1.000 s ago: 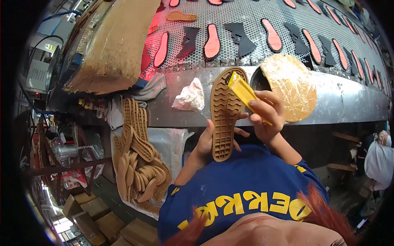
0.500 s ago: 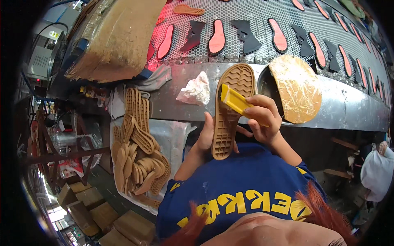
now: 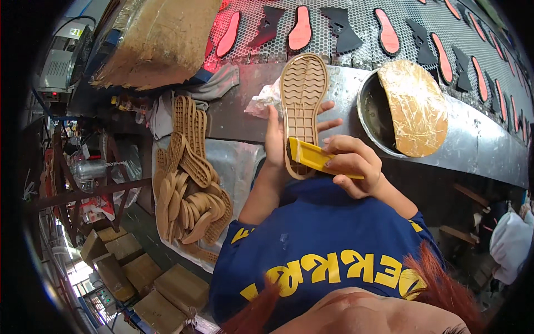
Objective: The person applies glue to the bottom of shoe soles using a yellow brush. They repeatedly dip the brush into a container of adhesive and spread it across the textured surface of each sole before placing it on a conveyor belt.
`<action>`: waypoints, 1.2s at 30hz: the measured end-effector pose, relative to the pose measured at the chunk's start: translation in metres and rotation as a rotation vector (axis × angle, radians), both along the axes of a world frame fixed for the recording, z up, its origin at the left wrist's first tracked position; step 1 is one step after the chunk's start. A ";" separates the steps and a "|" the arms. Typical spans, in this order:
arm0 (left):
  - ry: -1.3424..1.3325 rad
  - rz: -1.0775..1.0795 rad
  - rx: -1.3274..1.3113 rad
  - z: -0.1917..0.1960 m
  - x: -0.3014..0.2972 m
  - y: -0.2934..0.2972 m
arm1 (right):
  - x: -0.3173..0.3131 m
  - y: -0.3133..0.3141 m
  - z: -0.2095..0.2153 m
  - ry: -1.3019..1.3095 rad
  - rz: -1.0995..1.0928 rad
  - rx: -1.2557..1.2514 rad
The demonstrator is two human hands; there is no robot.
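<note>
A tan shoe sole [image 3: 303, 92] is tilted up in front of me, its wavy and gridded face showing. My left hand [image 3: 275, 142] grips it by the side, with the thumb on the near edge and fingertips showing beyond the far edge. Between the fingers and thumb of my right hand [image 3: 359, 164] is a yellow brush [image 3: 316, 158] with a dark strip at its end. That end lies against the narrow lower part of the sole. Just behind my left thumb, a crumpled white cloth [image 3: 260, 106] rests on the metal table edge.
A round metal pot [image 3: 368, 119] stands at right, partly covered by a glue-streaked board [image 3: 420, 108]. Beyond, a mesh conveyor [image 3: 356, 14] carries pink insoles and black pieces. Many tan soles [image 3: 192, 217] are heaped at left. Cardboard boxes [image 3: 181, 289] sit lower left.
The sole has moved away from my body and stands more upright. The brush has gone from its wide upper part down to the narrow lower end. The whole view has shifted slightly.
</note>
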State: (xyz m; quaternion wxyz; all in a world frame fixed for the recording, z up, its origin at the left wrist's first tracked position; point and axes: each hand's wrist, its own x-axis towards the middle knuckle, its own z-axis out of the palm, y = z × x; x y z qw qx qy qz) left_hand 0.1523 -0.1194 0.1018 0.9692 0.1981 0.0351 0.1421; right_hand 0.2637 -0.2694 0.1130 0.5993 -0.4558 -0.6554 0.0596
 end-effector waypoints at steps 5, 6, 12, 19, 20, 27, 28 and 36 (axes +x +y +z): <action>0.040 0.050 -0.012 -0.003 0.005 0.002 | 0.006 -0.005 0.006 0.038 0.099 -0.052; 0.024 0.047 -0.040 -0.005 0.006 0.003 | 0.007 -0.006 0.007 0.062 0.123 -0.068; 0.064 -0.027 -0.103 0.002 0.004 0.001 | 0.020 -0.005 0.003 0.270 0.294 -0.166; 0.161 -0.051 -0.131 0.016 0.006 -0.005 | 0.036 0.009 0.005 0.536 0.504 -0.253; 0.176 -0.055 -0.107 0.016 0.006 -0.006 | 0.039 0.012 0.005 0.531 0.553 -0.259; 0.275 -0.220 -0.071 0.021 -0.002 -0.009 | 0.051 0.022 0.009 0.674 0.775 -0.334; 0.270 -0.224 -0.081 0.021 -0.002 -0.009 | 0.054 0.023 0.010 0.656 0.792 -0.345; 0.209 -0.223 -0.008 0.014 0.000 -0.007 | 0.079 0.003 0.000 0.752 0.514 -0.036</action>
